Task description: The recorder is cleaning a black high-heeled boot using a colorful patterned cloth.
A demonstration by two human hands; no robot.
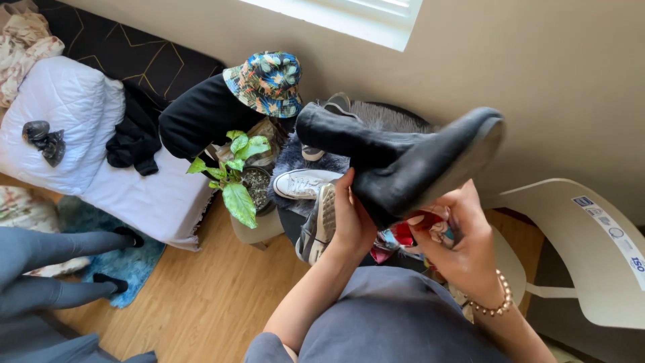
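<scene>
A black ankle boot [403, 161] is held up sideways in front of me, its sole facing right. My left hand [353, 225] grips it from below at the heel. My right hand [463, 238], with a bead bracelet at the wrist, holds a crumpled colourful cloth [430, 228] against the boot's underside. Below the boot, a white sneaker [304, 183] and a grey sneaker [319, 225] lie on a dark furry round seat [295, 158].
A potted green plant [238, 178] stands on a small stool left of the shoes. A floral bucket hat [267, 82] rests on black clothing. A white-covered bed [74, 128] sits left, a white chair [584, 249] right. Another person's legs [54, 269] lie at lower left on the wooden floor.
</scene>
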